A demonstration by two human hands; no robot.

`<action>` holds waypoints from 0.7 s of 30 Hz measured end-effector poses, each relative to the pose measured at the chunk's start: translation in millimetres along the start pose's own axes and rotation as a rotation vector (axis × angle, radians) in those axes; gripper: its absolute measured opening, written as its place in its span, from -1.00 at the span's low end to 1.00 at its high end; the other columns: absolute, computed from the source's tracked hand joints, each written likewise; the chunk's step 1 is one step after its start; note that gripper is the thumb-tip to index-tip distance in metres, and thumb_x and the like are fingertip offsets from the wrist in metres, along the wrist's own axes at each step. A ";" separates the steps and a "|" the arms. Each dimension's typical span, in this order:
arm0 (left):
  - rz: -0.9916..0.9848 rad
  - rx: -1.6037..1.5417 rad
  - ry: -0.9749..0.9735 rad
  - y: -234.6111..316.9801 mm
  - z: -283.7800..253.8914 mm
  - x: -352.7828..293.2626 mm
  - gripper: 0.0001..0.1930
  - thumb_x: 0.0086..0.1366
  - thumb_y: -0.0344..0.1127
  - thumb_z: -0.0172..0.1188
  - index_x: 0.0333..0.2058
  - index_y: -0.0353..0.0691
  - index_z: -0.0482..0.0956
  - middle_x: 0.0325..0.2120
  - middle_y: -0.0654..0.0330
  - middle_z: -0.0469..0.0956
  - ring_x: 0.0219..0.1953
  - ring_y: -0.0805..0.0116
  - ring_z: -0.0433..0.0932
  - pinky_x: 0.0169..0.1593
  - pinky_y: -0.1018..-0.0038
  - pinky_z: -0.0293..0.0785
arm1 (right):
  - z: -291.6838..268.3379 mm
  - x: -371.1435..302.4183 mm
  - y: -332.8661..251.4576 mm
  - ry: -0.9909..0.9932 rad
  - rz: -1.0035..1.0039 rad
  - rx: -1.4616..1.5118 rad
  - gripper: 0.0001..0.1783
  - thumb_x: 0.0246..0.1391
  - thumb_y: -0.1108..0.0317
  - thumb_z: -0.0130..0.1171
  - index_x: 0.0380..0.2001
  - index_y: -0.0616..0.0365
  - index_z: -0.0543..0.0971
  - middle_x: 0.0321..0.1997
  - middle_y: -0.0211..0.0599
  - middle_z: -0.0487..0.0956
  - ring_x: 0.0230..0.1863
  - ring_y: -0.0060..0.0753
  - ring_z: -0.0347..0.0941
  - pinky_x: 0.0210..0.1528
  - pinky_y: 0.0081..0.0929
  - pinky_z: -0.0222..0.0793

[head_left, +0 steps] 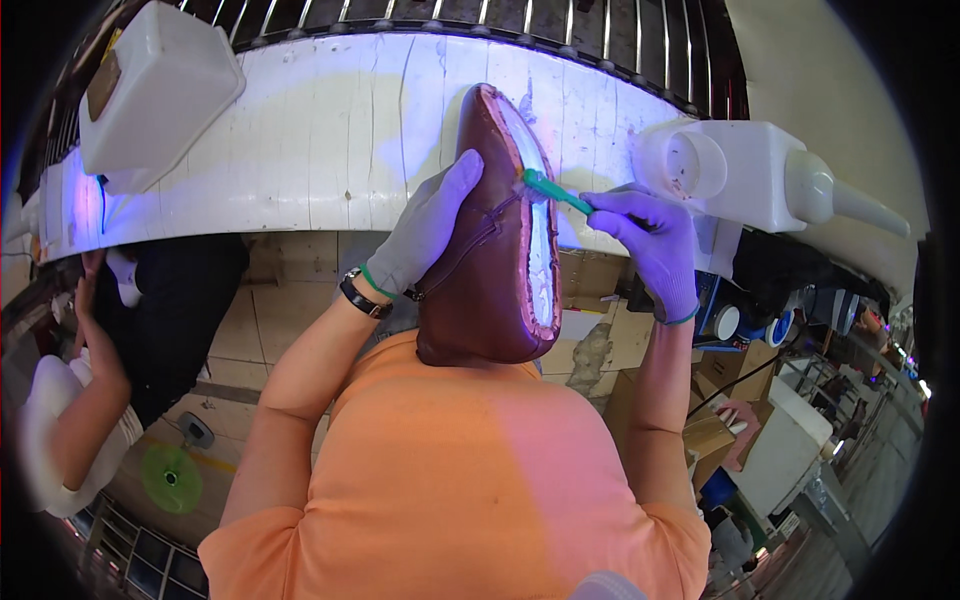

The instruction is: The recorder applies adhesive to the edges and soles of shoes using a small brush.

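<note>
A brown leather shoe upper [475,265] is held on its side, with its underside turned to the right. That underside shows a pale strip [541,262] bordered by a rough, folded leather edge. My left hand [425,225], in a light glove, is closed on the shoe's left side, thumb pressed near the upper end. Between the fingers of my gloved right hand [650,235] is the handle of a small green brush [560,193]. Its bristles touch the leather edge and pale strip near the upper part of the shoe. The shoe's lower end is against my orange shirt.
A white ledge [310,130] spans the far side, with metal rollers [480,14] beyond it. On it are a white plastic container [165,95] at left, and a clear cup [694,165] and white nozzle bottle [755,175] at right. Another person's arm [100,375] shows at left.
</note>
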State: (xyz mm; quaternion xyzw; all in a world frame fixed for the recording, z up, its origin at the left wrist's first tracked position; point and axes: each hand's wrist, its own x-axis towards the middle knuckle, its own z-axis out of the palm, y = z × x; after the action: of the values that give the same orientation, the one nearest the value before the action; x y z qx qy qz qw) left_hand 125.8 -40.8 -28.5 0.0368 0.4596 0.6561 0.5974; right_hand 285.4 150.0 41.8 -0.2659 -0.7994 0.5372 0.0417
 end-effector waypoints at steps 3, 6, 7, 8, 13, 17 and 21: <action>0.034 -0.011 -0.025 -0.5 -0.3 -1.6 -0.42 0.49 0.05 -0.18 0.20 -0.37 0.30 0.06 0.07 0.48 0.03 0.38 0.53 0.15 0.42 0.46 | 3.4 17.6 -0.1 -0.006 0.036 -0.047 -0.78 -0.02 0.44 0.37 -0.24 0.23 0.71 -0.38 -0.39 0.64 -0.37 -0.67 0.44 -0.26 -0.62 0.34; 0.035 0.002 -0.001 1.5 -0.5 -3.4 -0.43 0.49 0.05 -0.14 0.17 -0.37 0.35 0.03 0.10 0.50 -0.01 0.43 0.53 0.10 0.47 0.46 | 3.4 41.0 -1.6 -0.032 0.053 -0.114 -0.78 0.00 0.41 0.37 -0.24 0.22 0.72 -0.39 -0.43 0.65 -0.36 -0.71 0.44 -0.25 -0.64 0.35; 0.020 0.008 0.002 2.4 -0.6 -3.6 -0.43 0.48 0.05 -0.14 0.16 -0.38 0.36 0.02 0.11 0.51 -0.01 0.44 0.53 0.09 0.47 0.46 | 3.1 49.8 -1.4 -0.039 0.047 -0.139 -0.78 0.01 0.39 0.37 -0.24 0.20 0.72 -0.40 -0.44 0.65 -0.37 -0.72 0.43 -0.27 -0.64 0.35; -0.001 0.017 0.009 3.4 -0.8 -3.5 -0.43 0.48 0.05 -0.13 0.16 -0.38 0.37 0.01 0.11 0.52 -0.02 0.45 0.53 0.08 0.48 0.46 | 2.8 58.9 -0.7 -0.044 0.040 -0.166 -0.77 0.00 0.33 0.38 -0.27 0.19 0.72 -0.44 -0.44 0.64 -0.40 -0.72 0.42 -0.30 -0.63 0.33; -0.001 0.051 0.044 4.6 0.4 -5.2 -0.39 0.44 0.13 -0.07 0.09 -0.38 0.45 -0.10 0.16 0.55 -0.12 0.50 0.51 0.01 0.51 0.45 | 5.6 105.5 12.1 -0.055 -0.072 -0.251 -0.74 -0.02 0.21 0.38 -0.33 0.17 0.73 -0.45 -0.37 0.67 -0.43 -0.63 0.46 -0.31 -0.55 0.36; 0.040 0.049 0.059 4.4 2.0 -6.6 -0.37 0.41 0.17 -0.04 0.06 -0.36 0.48 -0.15 0.19 0.56 -0.16 0.53 0.50 -0.02 0.54 0.44 | 2.9 127.4 16.9 -0.112 -0.073 -0.182 -0.75 -0.04 0.23 0.39 -0.35 0.19 0.73 -0.43 -0.40 0.68 -0.39 -0.61 0.49 -0.27 -0.55 0.38; 0.032 0.034 0.017 5.1 0.4 -6.1 -0.39 0.44 0.13 -0.07 0.11 -0.37 0.43 -0.09 0.17 0.54 -0.10 0.50 0.50 0.03 0.51 0.44 | -11.0 124.8 8.3 -0.246 0.020 -0.202 -0.75 -0.06 0.27 0.42 -0.34 0.22 0.73 -0.43 -0.43 0.66 -0.37 -0.66 0.49 -0.27 -0.60 0.38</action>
State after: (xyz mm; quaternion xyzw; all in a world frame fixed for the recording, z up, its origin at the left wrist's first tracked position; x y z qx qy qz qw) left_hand 124.0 -44.9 -21.9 0.0488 0.4749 0.6579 0.5824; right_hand 185.7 220.2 11.7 -0.2089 -0.8456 0.4831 -0.0890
